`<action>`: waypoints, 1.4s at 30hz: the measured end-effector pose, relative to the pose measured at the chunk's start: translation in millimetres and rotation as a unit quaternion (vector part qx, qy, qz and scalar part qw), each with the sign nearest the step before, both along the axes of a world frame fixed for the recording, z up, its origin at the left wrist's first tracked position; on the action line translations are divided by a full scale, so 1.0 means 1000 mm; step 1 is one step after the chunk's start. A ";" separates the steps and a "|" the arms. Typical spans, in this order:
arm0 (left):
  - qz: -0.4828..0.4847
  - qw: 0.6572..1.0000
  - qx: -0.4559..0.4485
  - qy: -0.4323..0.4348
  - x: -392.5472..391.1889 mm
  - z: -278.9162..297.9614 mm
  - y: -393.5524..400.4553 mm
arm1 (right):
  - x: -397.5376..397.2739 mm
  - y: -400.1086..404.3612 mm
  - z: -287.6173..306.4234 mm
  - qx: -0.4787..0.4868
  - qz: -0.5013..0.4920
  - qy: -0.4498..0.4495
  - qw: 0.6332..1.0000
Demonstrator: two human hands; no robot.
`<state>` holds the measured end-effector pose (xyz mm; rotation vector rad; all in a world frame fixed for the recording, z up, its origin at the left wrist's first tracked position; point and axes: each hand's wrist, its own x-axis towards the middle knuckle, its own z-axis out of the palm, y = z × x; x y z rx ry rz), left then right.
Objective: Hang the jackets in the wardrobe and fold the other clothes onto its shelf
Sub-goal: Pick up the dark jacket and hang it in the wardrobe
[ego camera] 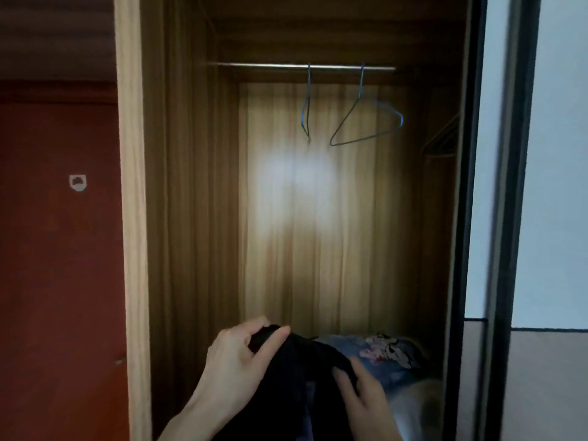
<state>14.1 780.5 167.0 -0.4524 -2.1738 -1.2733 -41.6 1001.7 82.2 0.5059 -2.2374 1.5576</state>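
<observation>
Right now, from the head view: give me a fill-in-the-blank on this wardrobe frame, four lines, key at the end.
1. The number of wire hangers on the rail is ____.
2. The left hand pinches a garment whose colour is ____.
3. Neither hanger carries any ____.
4. The printed blue fabric lies at the wardrobe's lower ____ side.

Missing words: two; black; clothing; right

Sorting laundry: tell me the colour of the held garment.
Black garment, seen in the head view.
</observation>
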 end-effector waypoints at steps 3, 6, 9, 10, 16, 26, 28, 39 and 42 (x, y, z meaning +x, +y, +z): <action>0.038 0.987 -0.153 0.043 -0.014 0.009 -0.022 | -0.010 0.011 0.040 -0.044 -0.023 0.024 0.998; 0.130 0.925 -0.322 0.156 -0.038 0.013 -0.040 | -0.016 0.022 0.082 -0.078 -0.046 0.070 0.993; 0.217 0.911 -0.301 0.181 -0.059 0.022 -0.035 | -0.020 0.021 0.104 -0.054 -0.042 0.109 0.992; 0.237 0.913 -0.277 0.184 -0.063 0.026 -0.030 | -0.023 0.021 0.107 -0.047 -0.043 0.110 0.992; 0.274 0.933 -0.136 0.189 -0.087 0.057 0.001 | -0.050 0.029 0.129 0.019 -0.073 0.116 0.990; 0.195 0.954 -0.063 0.218 -0.114 0.121 0.010 | -0.089 0.022 0.179 0.099 -0.042 0.168 0.980; 0.180 0.965 -0.054 0.183 -0.119 0.142 0.006 | -0.096 0.016 0.192 0.113 -0.029 0.174 0.978; 0.203 0.969 -0.036 0.140 -0.133 0.231 -0.004 | -0.107 -0.003 0.286 0.163 0.050 0.112 0.979; 0.203 0.964 -0.049 0.163 -0.132 0.243 0.000 | -0.113 -0.014 0.335 0.089 -0.034 0.181 0.979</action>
